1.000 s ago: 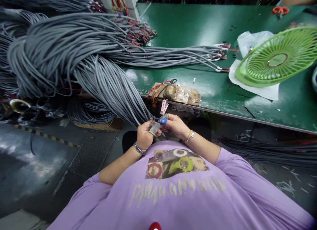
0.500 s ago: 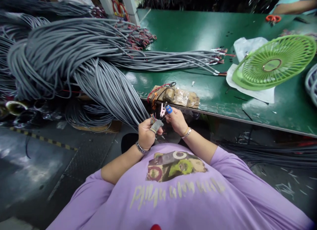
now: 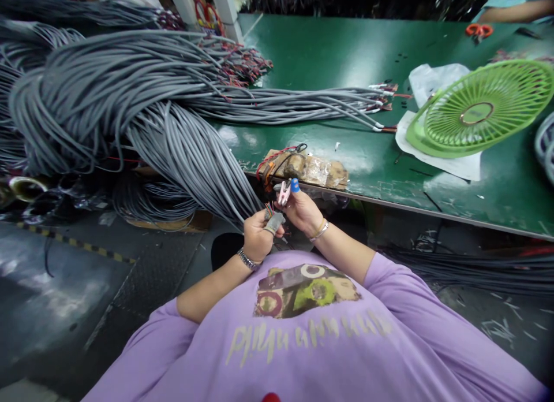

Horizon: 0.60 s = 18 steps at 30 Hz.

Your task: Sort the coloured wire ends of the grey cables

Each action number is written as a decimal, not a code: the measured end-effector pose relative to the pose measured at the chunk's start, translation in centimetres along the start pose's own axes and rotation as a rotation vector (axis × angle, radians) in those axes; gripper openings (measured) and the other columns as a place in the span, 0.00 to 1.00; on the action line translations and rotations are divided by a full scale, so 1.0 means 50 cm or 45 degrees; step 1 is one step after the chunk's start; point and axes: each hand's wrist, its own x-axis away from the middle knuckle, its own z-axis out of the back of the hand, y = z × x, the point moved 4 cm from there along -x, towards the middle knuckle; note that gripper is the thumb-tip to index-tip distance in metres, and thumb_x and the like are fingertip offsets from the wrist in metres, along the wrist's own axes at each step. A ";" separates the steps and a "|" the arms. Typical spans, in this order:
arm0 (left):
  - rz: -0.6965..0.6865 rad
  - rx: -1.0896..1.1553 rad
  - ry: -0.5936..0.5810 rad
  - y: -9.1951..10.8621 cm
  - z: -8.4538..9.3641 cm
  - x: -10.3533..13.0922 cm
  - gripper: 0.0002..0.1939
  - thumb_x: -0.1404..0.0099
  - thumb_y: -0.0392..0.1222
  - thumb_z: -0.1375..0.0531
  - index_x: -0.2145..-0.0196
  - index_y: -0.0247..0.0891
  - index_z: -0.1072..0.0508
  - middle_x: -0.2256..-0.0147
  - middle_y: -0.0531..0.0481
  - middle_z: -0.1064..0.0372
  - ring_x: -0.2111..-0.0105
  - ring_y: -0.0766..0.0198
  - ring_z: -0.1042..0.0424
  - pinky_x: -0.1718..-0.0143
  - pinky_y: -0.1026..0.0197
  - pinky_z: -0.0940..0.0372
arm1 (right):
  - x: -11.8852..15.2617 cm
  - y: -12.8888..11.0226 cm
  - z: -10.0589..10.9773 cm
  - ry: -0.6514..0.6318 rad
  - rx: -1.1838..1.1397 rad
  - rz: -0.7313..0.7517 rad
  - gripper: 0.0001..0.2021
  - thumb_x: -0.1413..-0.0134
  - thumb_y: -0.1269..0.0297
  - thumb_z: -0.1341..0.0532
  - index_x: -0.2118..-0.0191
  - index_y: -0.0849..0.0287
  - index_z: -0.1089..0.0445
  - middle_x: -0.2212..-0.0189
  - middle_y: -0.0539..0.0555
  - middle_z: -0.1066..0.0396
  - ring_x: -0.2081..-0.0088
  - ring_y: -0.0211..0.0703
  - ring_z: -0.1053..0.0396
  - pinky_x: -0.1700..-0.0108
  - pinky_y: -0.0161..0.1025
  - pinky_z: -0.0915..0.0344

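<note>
My left hand (image 3: 258, 237) is closed around the end of a grey cable, with a grey cover on the thumb. Thin coloured wires (image 3: 270, 208) stick up from its grip. Close by on the right, my right hand (image 3: 306, 214) wears a blue finger cover (image 3: 295, 185) on the thumb. Its fingers are closed on a small pink clip-like tool (image 3: 284, 194), whose exact kind is unclear. Both hands are just off the table's front edge. Behind them lies a taped block (image 3: 320, 170) with red and black leads.
Thick bundles of grey cable (image 3: 99, 96) spread over the left side and across the green table (image 3: 320, 49). A green fan (image 3: 476, 113) stands on the right. Orange-handled scissors (image 3: 479, 31) lie at the back, near another person's arm (image 3: 517, 14).
My right hand has shifted slightly left, and its fingers now show around the pink clip-like tool. My left hand keeps its grip, moving only a little.
</note>
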 end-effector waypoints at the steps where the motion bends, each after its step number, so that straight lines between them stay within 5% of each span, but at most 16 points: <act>1: -0.010 0.005 -0.007 0.001 0.000 0.001 0.13 0.42 0.49 0.36 0.76 0.36 0.28 0.83 0.54 0.30 0.85 0.70 0.33 0.81 0.68 0.35 | 0.000 0.000 0.000 -0.001 -0.008 -0.001 0.22 0.55 0.42 0.32 0.69 0.59 0.28 0.74 0.50 0.28 0.71 0.36 0.34 0.64 0.35 0.35; 18: -0.026 0.023 0.052 0.010 0.004 0.005 0.12 0.43 0.47 0.37 0.76 0.37 0.29 0.84 0.55 0.31 0.86 0.70 0.35 0.83 0.68 0.38 | 0.002 0.014 0.009 -0.094 -0.035 -0.153 0.26 0.51 0.36 0.39 0.69 0.58 0.29 0.74 0.50 0.30 0.72 0.36 0.36 0.63 0.36 0.34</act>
